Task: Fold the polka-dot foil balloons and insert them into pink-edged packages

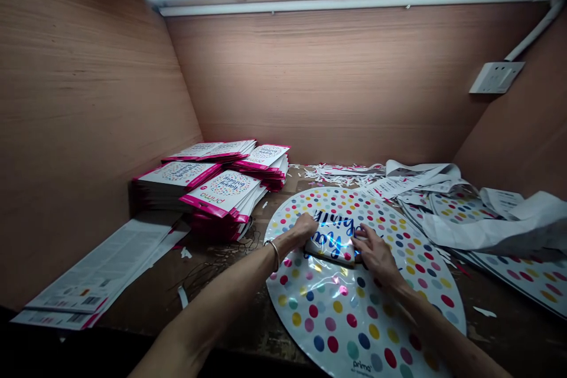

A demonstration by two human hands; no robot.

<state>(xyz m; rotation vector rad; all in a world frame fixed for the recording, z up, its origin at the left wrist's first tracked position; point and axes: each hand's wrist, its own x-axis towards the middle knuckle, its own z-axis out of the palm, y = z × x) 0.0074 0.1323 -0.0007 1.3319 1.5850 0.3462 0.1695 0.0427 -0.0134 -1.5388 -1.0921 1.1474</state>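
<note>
- Right fingers [362, 242]: spread apart, flat on the folded foil, with the tips near its edge; no clear pinch.
- Left fingers [310, 223]: bunched close together over the far end of the fold, tips mostly out of sight; a firm hold on the foil, by the look of it.
- Right hand [376, 257] and left hand [303, 230]: close together, both on the fold, with a narrow strip of foil between them.
- Fold [332, 236]: a doubled-over flap of foil, with blue script upside down on its shiny face, lying in the middle of the balloon.
- Balloon [341, 319]: a round, flat foil disc with multicoloured dots, lying on the bench under both forearms, its lower edge printed "prima".
- Bracelet [274, 254]: a thin metal band on the left wrist.
- Bench [509, 331]: rough, worn wood, dotted with white scraps.
- Stacks [217, 189]: packaged balloons with pink-edged cards, in uneven piles left of the hands, beside the left wall.
- Sheets [97, 271]: printed paper strips with barcodes, at the far left of the bench.
- Trimmings [341, 174]: a heap of white cuttings behind the balloon.
- More balloons [522, 274]: dotted foil, partly under white wrapping [487, 230], to the right.
</note>
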